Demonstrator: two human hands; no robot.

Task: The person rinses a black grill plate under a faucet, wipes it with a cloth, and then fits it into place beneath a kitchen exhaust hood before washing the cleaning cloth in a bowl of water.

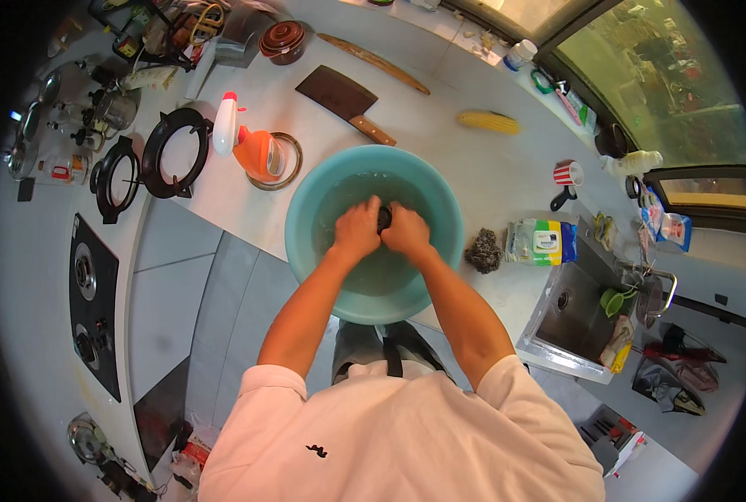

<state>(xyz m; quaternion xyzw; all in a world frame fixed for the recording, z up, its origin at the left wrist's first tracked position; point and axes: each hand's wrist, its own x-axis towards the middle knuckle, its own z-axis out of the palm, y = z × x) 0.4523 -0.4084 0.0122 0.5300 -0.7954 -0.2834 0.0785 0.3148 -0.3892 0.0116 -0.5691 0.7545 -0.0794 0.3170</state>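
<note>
A light teal plastic basin point(298, 251) of cloudy water sits at the counter's front edge, before my body. Both hands are inside it, at the water. My left hand point(357, 227) and my right hand point(409, 229) grip a small dark round part point(383, 218) between them, thumbs and fingers curled about it. Its lower portion is hidden, so I cannot tell what it is. Right of the basin lies a steel wool scourer point(484, 251). To the left, an orange spray bottle point(263, 154) stands by a brownish metal ring point(293, 176).
Beyond the basin lie a cleaver point(338, 93), a corncob point(489, 122) and a long wooden stick point(376, 63). Two black pan supports point(175, 154) point(117, 179) rest left, near the gas hob point(94, 307). A wipes pack point(541, 241) lies beside the steel sink point(583, 314).
</note>
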